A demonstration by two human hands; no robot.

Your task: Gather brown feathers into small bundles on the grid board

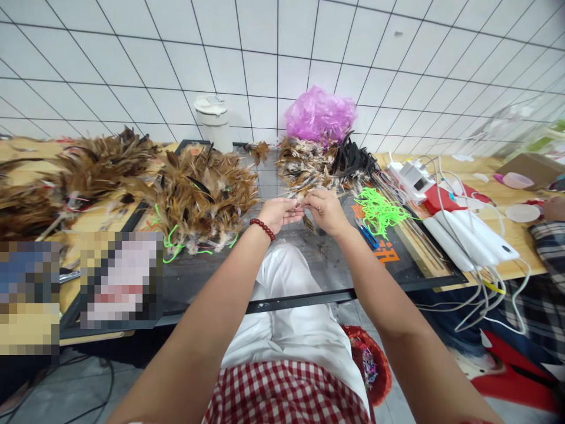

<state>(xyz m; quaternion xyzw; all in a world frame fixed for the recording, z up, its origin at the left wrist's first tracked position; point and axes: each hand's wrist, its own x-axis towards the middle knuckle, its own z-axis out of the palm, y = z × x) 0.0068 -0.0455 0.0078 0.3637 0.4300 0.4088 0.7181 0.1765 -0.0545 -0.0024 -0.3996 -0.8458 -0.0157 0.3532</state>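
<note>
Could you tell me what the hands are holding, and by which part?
Both hands, left hand and right hand, pinch a small feather between them; which part cannot be told.

Left hand point(277, 213) and right hand point(325, 211) held close together above a dark mat point(309, 265) on the tabletop point(521, 259), fingertips pinched on a small feather point(304, 203) between them. String of red beads point(262, 228) worn on the left wrist. Heap of brown feathers point(203, 197) just left of the hands, speckled feathers point(304, 165) beyond them, black feathers point(353, 159) beside those. Tangle of neon green cord point(380, 212) near the right hand. Pink plastic bag point(320, 115) and white canister point(214, 121) against the tiled wall. White cables point(485, 282) trailed off the right edge.
</note>
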